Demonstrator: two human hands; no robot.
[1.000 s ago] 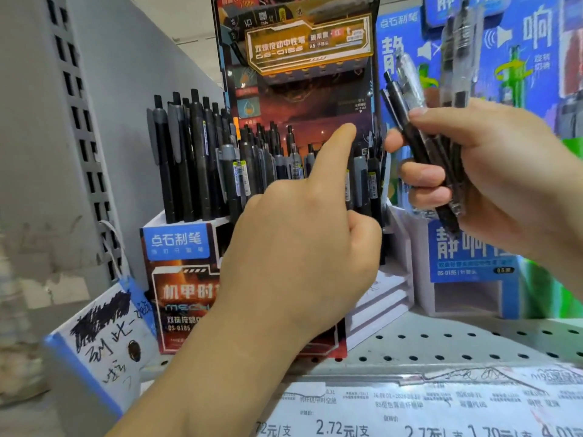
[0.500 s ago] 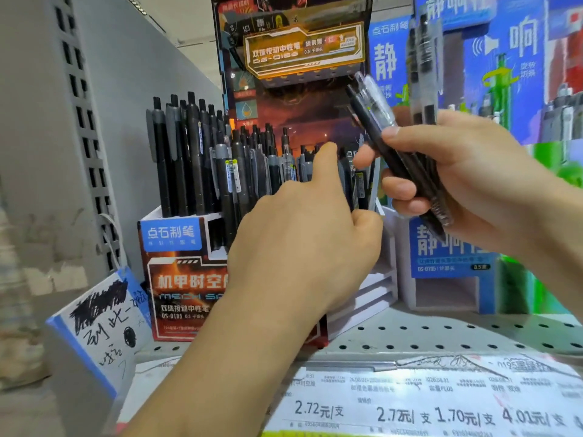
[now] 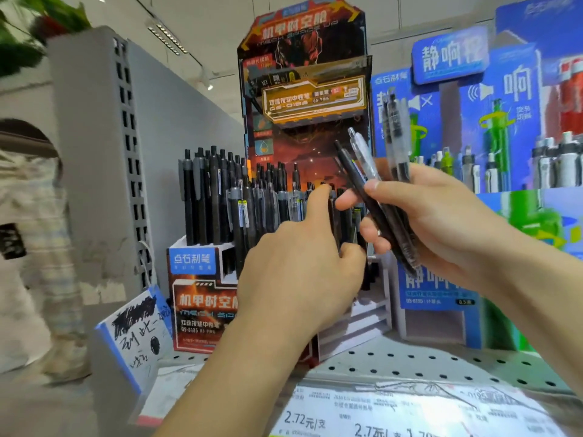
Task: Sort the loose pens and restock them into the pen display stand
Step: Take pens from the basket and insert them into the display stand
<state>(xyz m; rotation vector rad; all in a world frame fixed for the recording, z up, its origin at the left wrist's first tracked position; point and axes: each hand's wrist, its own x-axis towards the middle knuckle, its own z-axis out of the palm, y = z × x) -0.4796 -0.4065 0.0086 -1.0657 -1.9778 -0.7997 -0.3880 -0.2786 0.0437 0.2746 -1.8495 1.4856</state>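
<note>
Pen display stand (image 3: 202, 298) holds upright black pens (image 3: 220, 197).

One head-worn camera looks forward and slightly up, close to the pen display stand (image 3: 303, 171). The stand fills mid-frame. A blue display (image 3: 467, 171) stands right of it.

passer-by (image 3: 31, 247) blurred, price strip (image 3: 410, 414) cropped
</note>
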